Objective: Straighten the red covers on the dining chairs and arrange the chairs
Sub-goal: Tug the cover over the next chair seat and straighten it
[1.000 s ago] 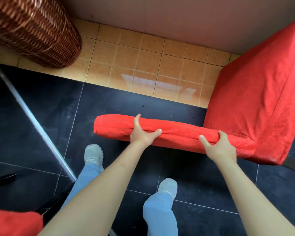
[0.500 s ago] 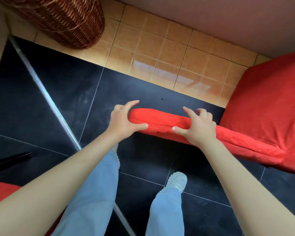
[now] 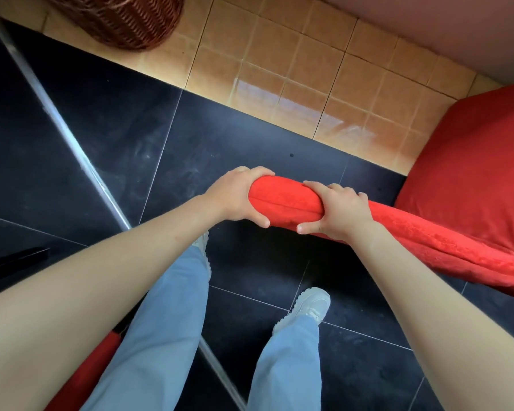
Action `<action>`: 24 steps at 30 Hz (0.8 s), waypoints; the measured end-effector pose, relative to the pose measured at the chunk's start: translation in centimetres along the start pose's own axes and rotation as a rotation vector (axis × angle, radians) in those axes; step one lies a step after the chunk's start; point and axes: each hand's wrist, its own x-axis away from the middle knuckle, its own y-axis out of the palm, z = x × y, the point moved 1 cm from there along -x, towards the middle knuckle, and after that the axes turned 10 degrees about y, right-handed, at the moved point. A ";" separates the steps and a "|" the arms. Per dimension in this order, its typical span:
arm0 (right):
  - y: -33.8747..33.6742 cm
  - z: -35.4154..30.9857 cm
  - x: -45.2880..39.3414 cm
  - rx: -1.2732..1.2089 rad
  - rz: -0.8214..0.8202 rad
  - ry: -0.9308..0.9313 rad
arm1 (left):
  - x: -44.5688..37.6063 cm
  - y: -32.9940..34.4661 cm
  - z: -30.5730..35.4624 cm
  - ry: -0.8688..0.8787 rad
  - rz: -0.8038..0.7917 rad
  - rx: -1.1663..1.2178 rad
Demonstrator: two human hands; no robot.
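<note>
The top edge of a dining chair's backrest [image 3: 398, 232], sheathed in a red cover [image 3: 285, 203], is seen from above as a thick, rounded bar running from the middle of the view down toward the right edge. The cover is a plush, velvety fabric with a faint crushed pattern, and a sewn seam is seen running lengthwise along it; its left end is bluntly rounded. Beyond the bar, at the right, the chair's seat [image 3: 472, 179] is draped in the same red cloth, smooth and slightly puffed. The rounded left end of the bar is gripped by the left hand [image 3: 238, 197], fingers curled over the far side and thumb pressed on the near side. Just beside it, the bar is clasped by the right hand [image 3: 339, 212], fingers wrapped over the top and thumb hooked underneath; the two hands are close together but not touching. The chair is stood on large, glossy black floor tiles [image 3: 101, 129] with thin pale joints, bordered farther off by small square orange tiles [image 3: 279, 69] that carry a bright reflection. A dark reddish woven wicker basket [image 3: 122, 16] is seen at the top left. A metal strip [image 3: 60, 120] is laid diagonally across the dark tiles. Light blue trousers [image 3: 166, 336] and a white shoe [image 3: 309, 304] are visible below the arms, and another red-covered edge [image 3: 86, 372] is seen at the lower left.
</note>
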 end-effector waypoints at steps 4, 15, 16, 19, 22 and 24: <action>0.0 0.2 -0.2 0.002 0.002 -0.007 | -0.2 -0.3 -0.2 0.016 -0.024 -0.067; -0.1 0.1 -0.4 0.020 -0.008 -0.002 | -0.2 -0.4 -0.4 0.044 -0.045 -0.127; -0.1 0.0 -0.3 0.023 -0.007 -0.004 | -0.2 -0.4 -0.4 0.048 -0.050 -0.145; -0.2 0.0 -0.2 0.033 -0.010 -0.005 | -0.3 -0.5 -0.4 0.057 -0.063 -0.181; -0.1 -0.1 -0.2 0.048 -0.003 0.001 | -0.3 -0.5 -0.4 0.063 -0.071 -0.201; -0.1 -0.1 -0.3 0.041 0.003 0.008 | -0.3 -0.5 -0.4 0.069 -0.071 -0.210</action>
